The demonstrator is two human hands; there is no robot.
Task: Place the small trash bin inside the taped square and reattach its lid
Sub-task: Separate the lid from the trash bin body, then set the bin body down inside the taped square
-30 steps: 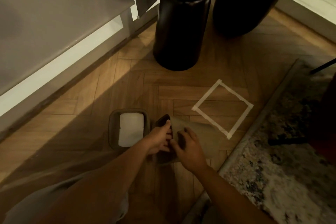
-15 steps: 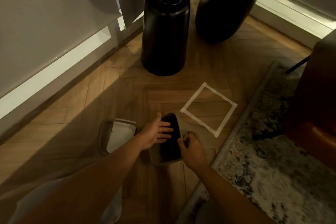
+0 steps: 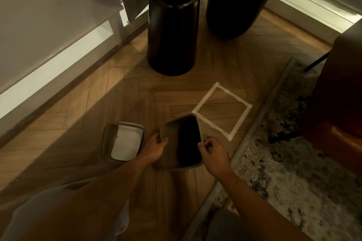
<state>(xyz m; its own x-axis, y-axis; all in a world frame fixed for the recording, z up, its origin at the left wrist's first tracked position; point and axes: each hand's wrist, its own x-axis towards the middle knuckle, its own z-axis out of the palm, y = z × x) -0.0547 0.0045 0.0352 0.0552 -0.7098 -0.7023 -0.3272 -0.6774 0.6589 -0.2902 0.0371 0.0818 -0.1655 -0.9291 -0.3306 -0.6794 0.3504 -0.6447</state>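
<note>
A: Forearms come in from the bottom of the view, and we have both hands on the bin. Our left hand [image 3: 156,147] is clamped on the near-left rim of the bin [image 3: 170,144], thumb over the edge. Our right hand [image 3: 214,152] is closed on the rim at the right side.

B: Where do we say the bin sits?

A: On the wood floor [image 3: 125,101], open top facing us, dark inside. Whether it is lifted or resting, we cannot tell. Its far corner overlaps the near-left corner of the taped square [image 3: 240,100], but most of it is outside the tape, on the near side.

B: And the lid?

A: The lid [image 3: 123,141] lies flat on the floor just left of the bin, close beside our left hand, not attached. It shows a white panel inside a brownish frame.

B: To the right?

A: A patterned rug [image 3: 293,162] runs along the right, its edge just beside the square.

B: Farther back?

A: Two thick dark furniture legs [image 3: 172,31] stand beyond the square, with a pale wall [image 3: 49,6] behind on the left.
</note>
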